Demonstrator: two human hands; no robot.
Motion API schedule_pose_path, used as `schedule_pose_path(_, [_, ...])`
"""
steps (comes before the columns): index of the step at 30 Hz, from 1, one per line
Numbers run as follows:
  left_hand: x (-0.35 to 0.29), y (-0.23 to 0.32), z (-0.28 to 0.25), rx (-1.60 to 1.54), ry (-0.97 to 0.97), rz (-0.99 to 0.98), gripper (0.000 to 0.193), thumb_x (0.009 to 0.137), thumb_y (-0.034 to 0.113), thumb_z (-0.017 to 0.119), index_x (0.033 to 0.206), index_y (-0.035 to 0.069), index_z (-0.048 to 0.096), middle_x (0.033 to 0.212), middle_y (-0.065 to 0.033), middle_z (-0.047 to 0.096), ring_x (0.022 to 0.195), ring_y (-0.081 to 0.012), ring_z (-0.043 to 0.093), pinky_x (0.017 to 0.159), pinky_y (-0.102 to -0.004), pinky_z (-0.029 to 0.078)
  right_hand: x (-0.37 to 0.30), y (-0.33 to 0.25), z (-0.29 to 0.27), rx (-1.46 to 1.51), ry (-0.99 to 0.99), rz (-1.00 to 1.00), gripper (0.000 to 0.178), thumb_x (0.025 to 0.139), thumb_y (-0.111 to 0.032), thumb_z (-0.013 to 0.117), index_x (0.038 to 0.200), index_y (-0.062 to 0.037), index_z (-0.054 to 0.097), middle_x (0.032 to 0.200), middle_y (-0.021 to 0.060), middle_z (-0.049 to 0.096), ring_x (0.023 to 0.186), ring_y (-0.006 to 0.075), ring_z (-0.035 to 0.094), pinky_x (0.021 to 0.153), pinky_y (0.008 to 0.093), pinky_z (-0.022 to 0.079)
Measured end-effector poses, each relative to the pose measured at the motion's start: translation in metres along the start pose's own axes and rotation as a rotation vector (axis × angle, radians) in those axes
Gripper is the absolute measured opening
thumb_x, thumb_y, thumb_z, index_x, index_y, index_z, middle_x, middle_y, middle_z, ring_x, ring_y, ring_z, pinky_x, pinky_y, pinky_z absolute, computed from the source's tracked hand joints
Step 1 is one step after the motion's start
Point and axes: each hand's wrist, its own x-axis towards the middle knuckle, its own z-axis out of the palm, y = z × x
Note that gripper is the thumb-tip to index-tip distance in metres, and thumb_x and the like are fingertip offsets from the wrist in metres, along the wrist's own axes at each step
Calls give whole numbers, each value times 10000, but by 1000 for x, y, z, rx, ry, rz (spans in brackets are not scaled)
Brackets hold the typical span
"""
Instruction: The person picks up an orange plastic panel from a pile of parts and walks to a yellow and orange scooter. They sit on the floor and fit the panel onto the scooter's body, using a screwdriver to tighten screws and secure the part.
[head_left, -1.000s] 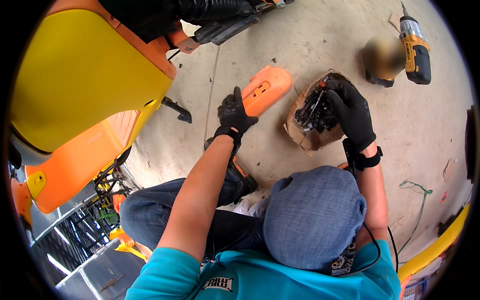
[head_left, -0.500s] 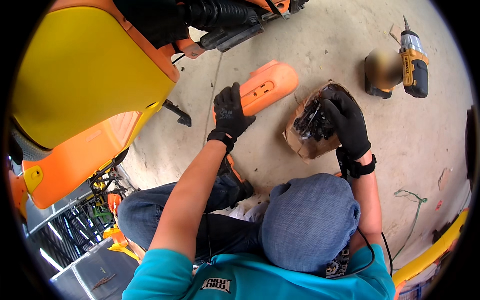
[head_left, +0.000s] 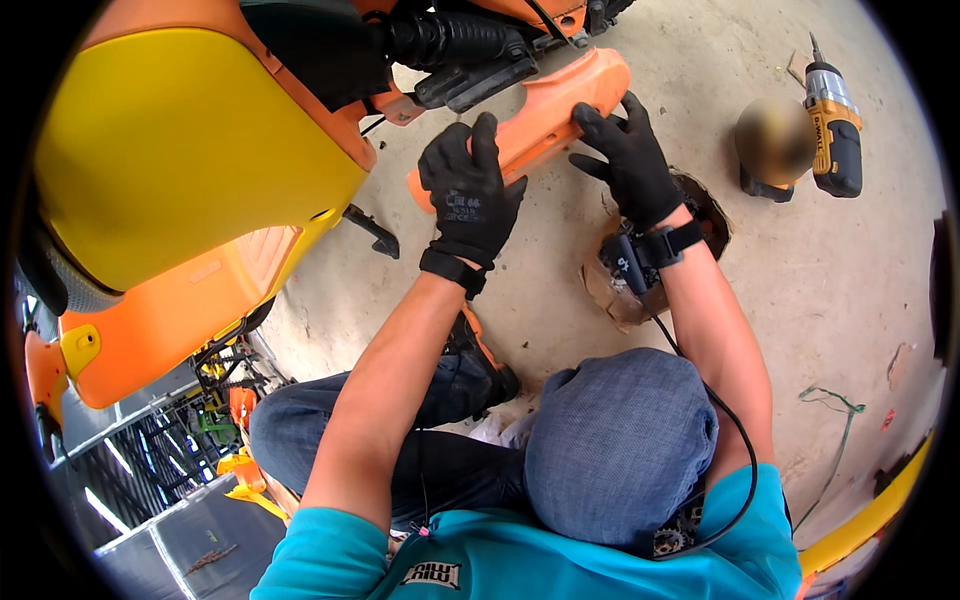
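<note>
My left hand [head_left: 470,185], in a black glove, grips the left part of a long orange plastic cover [head_left: 535,130] above the floor. My right hand [head_left: 635,160], also gloved in black, is at the cover's right end, with fingertips against it and the thumb standing apart. Whether a small part is between those fingers I cannot make out. Below my right wrist sits a crumpled brown paper bag [head_left: 612,300] of small black parts, partly hidden by the wrist and its strap. The cover's far end comes close to the black shock absorber [head_left: 460,40] of an orange and yellow motor scooter [head_left: 180,150].
A yellow and black cordless drill [head_left: 835,130] lies at the far right, beside a blurred round object [head_left: 775,140]. A green string [head_left: 835,440] lies on the concrete floor. A yellow tube [head_left: 870,510] curves along the lower right. Dark crates [head_left: 230,540] stand at lower left.
My right hand has come out of the paper bag and moved left and up to the orange cover. My left hand has lifted and tilted the cover toward the scooter.
</note>
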Motion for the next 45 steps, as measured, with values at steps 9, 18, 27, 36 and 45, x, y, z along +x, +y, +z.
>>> schedule_pose_path(9, [29, -12, -5, 47, 46, 72, 855, 597, 123, 857, 1360, 83, 472, 1279, -161, 459, 1173, -376, 444, 979, -515, 361, 49, 11, 22, 246, -102, -142, 803, 819, -303, 808, 1424, -130, 309, 1319, 109, 507, 1185, 246, 566, 906, 459, 570])
schedule_pose_path(18, [27, -31, -1, -2, 98, 88, 813, 687, 175, 819, 1403, 88, 446, 1329, -170, 467, 1263, -364, 427, 1023, -494, 348, 60, 12, 23, 222, -111, -303, 688, 802, -293, 821, 1328, -88, 429, 1217, 111, 584, 1066, 226, 651, 799, 395, 619])
schedule_pose_path(27, [-1, -44, -9, -80, 268, -212, 923, 760, 357, 838, 1425, -48, 341, 1377, -240, 404, 1278, -401, 399, 1066, -489, 350, 58, -3, 28, 139, -52, -407, 641, 781, -306, 841, 1245, -51, 479, 1127, 114, 629, 973, 212, 678, 771, 370, 614])
schedule_pose_path(36, [-13, -51, 0, -533, 99, -829, 801, 869, 464, 733, 1349, -79, 392, 1284, -207, 435, 1120, -306, 559, 942, -408, 493, 53, -15, 27, 118, -72, -357, 632, 806, -313, 822, 1257, -52, 464, 1165, 114, 611, 1008, 201, 663, 794, 378, 609])
schedule_pose_path(45, [-9, -71, 6, -1647, 38, -1108, 687, 952, 462, 638, 1411, 36, 356, 1347, -220, 379, 1205, -377, 539, 993, -465, 523, 66, -6, 25, 178, -132, -334, 746, 851, -268, 789, 1390, -58, 318, 1278, 153, 541, 1128, 251, 618, 880, 448, 598])
